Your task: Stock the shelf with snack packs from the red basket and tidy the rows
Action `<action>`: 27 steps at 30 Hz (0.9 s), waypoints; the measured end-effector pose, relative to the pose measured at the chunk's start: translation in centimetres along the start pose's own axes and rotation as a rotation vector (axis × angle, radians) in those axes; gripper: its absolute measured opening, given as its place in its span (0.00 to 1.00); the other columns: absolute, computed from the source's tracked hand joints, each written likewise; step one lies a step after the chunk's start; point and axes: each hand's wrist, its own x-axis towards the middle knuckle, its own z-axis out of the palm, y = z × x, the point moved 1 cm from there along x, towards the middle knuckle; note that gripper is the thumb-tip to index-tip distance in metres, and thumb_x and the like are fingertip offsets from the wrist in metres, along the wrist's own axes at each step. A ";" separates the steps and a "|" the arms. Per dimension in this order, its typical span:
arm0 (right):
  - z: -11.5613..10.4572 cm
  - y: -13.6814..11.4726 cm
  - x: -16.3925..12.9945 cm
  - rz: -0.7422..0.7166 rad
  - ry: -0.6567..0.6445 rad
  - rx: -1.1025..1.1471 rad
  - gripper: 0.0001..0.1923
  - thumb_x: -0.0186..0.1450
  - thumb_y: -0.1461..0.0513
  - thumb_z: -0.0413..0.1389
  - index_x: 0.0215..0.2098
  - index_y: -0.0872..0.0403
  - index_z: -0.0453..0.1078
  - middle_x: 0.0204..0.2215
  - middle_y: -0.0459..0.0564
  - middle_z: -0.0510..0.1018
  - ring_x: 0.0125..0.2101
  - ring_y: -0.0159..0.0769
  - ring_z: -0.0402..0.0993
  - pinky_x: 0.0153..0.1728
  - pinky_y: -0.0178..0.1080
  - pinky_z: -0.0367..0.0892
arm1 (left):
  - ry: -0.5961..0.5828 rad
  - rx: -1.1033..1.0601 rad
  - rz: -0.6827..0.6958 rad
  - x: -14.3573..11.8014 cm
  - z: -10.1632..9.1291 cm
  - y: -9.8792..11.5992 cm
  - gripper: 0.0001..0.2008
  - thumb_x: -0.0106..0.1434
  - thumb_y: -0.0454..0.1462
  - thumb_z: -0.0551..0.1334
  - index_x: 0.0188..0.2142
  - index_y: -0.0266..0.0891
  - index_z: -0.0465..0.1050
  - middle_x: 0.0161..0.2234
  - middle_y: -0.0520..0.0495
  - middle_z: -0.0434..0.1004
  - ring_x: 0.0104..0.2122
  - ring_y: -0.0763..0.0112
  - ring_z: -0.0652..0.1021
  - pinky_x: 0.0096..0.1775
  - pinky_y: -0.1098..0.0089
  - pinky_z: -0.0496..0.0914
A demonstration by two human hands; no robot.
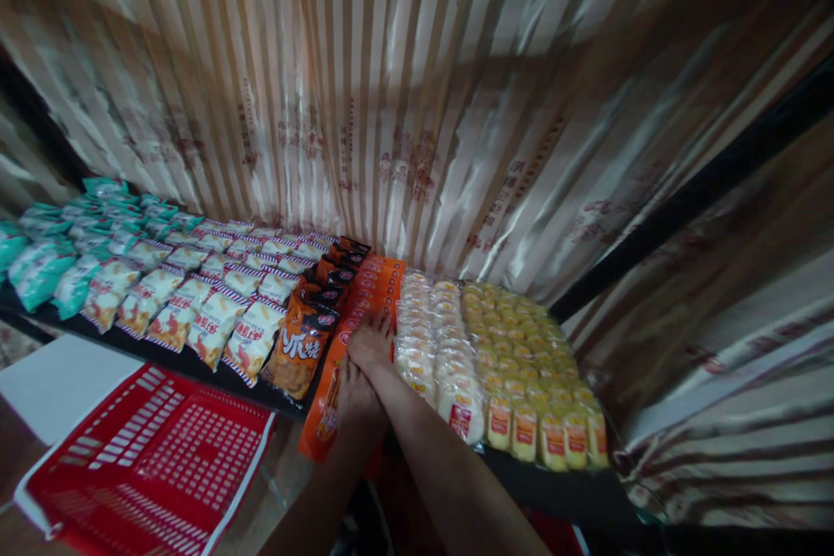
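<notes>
A row of overlapping orange snack packets runs front to back along the shelf, and both my hands rest on it. My right hand lies over the middle of the row, fingers stretched forward and slightly apart. Nearer to me, my left hand is laid on the front packets, its fingers extended and partly covered by the right hand and wrist. Neither hand is seen gripping a packet. Brown-orange snack bags stand just left of the row. Clear-wrapped white rice crackers border it on the right.
White snack bags and teal bags fill the shelf's left part. Yellow packaged snacks stand at the right. A red basket is below at left, beside a white panel. A striped curtain hangs behind; a dark pole slants at right.
</notes>
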 end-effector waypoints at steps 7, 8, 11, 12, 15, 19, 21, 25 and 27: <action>-0.8 -0.4 2.9 0.284 -0.180 0.000 0.32 0.62 0.64 0.46 0.64 0.64 0.48 0.64 0.67 0.48 0.63 0.57 0.40 0.57 0.56 0.44 | -0.035 -0.039 -0.003 -0.1 -0.4 0.1 0.23 0.63 0.43 0.53 0.56 0.40 0.66 0.53 0.37 0.70 0.54 0.48 0.67 0.55 0.48 0.58; -0.8 -0.4 3.0 0.290 -0.183 0.009 0.32 0.62 0.64 0.46 0.64 0.63 0.48 0.64 0.67 0.48 0.63 0.57 0.40 0.57 0.56 0.45 | -0.035 -0.045 0.003 -0.1 -0.6 0.1 0.22 0.62 0.43 0.54 0.55 0.40 0.67 0.52 0.37 0.70 0.54 0.48 0.67 0.55 0.47 0.58; -0.8 -0.4 3.3 0.294 -0.182 0.026 0.32 0.62 0.64 0.47 0.64 0.62 0.49 0.64 0.66 0.48 0.63 0.56 0.41 0.57 0.56 0.46 | -0.028 -0.051 0.014 -0.1 -0.7 0.1 0.21 0.61 0.42 0.56 0.53 0.40 0.69 0.53 0.37 0.70 0.55 0.48 0.67 0.57 0.48 0.57; -0.9 -0.4 3.3 0.294 -0.179 0.033 0.32 0.61 0.64 0.48 0.63 0.61 0.50 0.64 0.66 0.48 0.63 0.56 0.42 0.57 0.56 0.46 | -0.027 -0.050 0.016 -0.1 -0.6 0.1 0.21 0.61 0.41 0.56 0.53 0.39 0.69 0.53 0.37 0.69 0.56 0.48 0.66 0.57 0.48 0.56; -1.4 -0.3 3.5 0.276 -0.152 0.062 0.32 0.61 0.66 0.48 0.63 0.64 0.51 0.63 0.68 0.51 0.63 0.55 0.43 0.57 0.56 0.47 | -0.032 -0.047 -0.006 -0.1 -0.1 0.1 0.21 0.61 0.39 0.57 0.53 0.37 0.69 0.54 0.35 0.68 0.57 0.48 0.64 0.58 0.49 0.55; -2.9 -0.1 2.9 0.141 -0.081 0.116 0.32 0.58 0.68 0.50 0.61 0.65 0.55 0.63 0.65 0.53 0.64 0.53 0.39 0.60 0.48 0.44 | -0.051 -0.070 -0.041 0.2 0.5 0.0 0.22 0.61 0.39 0.55 0.54 0.37 0.68 0.56 0.35 0.66 0.59 0.47 0.61 0.58 0.49 0.54; -3.8 0.0 1.6 0.077 -0.044 0.140 0.31 0.58 0.69 0.49 0.60 0.63 0.57 0.63 0.60 0.55 0.64 0.51 0.40 0.61 0.46 0.45 | -0.055 -0.089 -0.043 0.3 0.6 0.0 0.23 0.61 0.39 0.55 0.55 0.38 0.67 0.57 0.37 0.65 0.59 0.47 0.60 0.59 0.49 0.54; -5.5 0.0 -2.6 -0.165 0.133 0.309 0.29 0.59 0.70 0.45 0.59 0.60 0.58 0.61 0.57 0.58 0.63 0.42 0.49 0.60 0.47 0.53 | -0.017 -0.097 -0.038 -0.1 0.9 -0.1 0.25 0.62 0.38 0.54 0.59 0.41 0.61 0.60 0.40 0.59 0.60 0.51 0.59 0.58 0.50 0.56; -6.3 0.0 -5.2 -0.356 0.250 0.468 0.26 0.61 0.69 0.45 0.57 0.56 0.62 0.59 0.55 0.63 0.61 0.38 0.54 0.59 0.47 0.55 | -0.003 -0.094 -0.034 -0.5 1.2 -0.4 0.25 0.63 0.35 0.50 0.61 0.41 0.58 0.60 0.41 0.60 0.59 0.54 0.61 0.58 0.50 0.57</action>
